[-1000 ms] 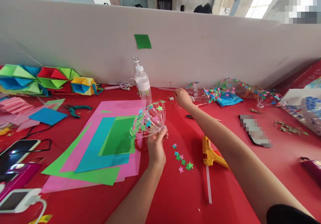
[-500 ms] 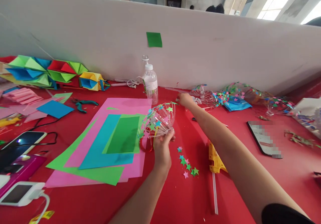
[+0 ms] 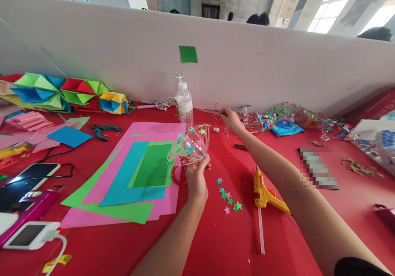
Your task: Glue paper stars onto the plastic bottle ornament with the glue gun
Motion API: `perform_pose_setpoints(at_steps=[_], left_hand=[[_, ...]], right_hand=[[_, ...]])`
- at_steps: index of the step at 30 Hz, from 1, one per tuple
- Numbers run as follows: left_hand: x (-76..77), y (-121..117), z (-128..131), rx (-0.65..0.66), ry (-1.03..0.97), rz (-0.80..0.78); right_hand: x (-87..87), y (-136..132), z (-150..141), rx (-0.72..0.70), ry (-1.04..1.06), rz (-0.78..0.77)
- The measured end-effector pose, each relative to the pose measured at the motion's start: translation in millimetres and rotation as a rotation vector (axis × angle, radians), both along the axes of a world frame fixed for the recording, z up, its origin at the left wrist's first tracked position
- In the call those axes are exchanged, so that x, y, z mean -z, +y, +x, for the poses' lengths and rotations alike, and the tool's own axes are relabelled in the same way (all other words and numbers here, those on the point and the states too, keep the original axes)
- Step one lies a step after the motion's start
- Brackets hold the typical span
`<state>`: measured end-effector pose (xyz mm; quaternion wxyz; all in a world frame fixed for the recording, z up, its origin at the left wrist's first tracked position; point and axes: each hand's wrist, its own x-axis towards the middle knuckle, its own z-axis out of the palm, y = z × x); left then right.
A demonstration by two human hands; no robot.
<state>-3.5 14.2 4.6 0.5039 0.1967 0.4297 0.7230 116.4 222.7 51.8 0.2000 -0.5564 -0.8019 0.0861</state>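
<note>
In my left hand is a clear plastic bottle piece cut into thin strips that bulge outward, with coloured paper stars stuck on it; my fingers close round its narrow end. My right hand reaches to the back of the table, its fingertips pinched on a thin wire that loops out from them. Below the fingers lies a small white piece beside more loops of wire. Loose paper stars are scattered right of my left wrist. A yellow glue gun with a clear glue stick lies beneath my right forearm.
Coloured paper sheets cover the left middle. A water bottle stands by the white partition. Star-covered bottle pieces lie at the back right. Teal pliers, phones and folded paper shapes are at left.
My right hand has lifted slightly from the tabletop, and wire loops now show at its fingertips. The left hand keeps hold of the bottle piece. The camera view has shifted a little.
</note>
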Motion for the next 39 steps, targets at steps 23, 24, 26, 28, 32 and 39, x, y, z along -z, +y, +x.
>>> perform_pose_setpoints(at_steps=[23, 24, 26, 28, 32, 39], left_hand=[[-2.7, -2.5, 3.0, 0.025, -0.025, -0.014], [-1.8, -2.7, 3.9, 0.036, -0.02, -0.013], [0.6, -2.8, 5.2, 0.056, -0.008, -0.02], [3.4, -2.3, 5.5, 0.069, 0.002, -0.024], [8.1, 1.3, 4.1, 0.117, 0.051, -0.035], [11.7, 6.5, 3.0, 0.107, 0.136, -0.047]], right_hand=[[-21.1, -24.3, 71.4, 0.165, -0.394, -0.123], [-15.9, -28.3, 81.6, 0.177, -0.414, -0.155], [-3.1, -36.7, 96.3, 0.193, -0.431, -0.175], [9.7, -43.4, 103.1, 0.192, -0.407, -0.159], [26.1, -48.6, 104.1, 0.193, -0.28, -0.118], [26.2, -50.1, 115.5, 0.237, 0.178, -0.104]])
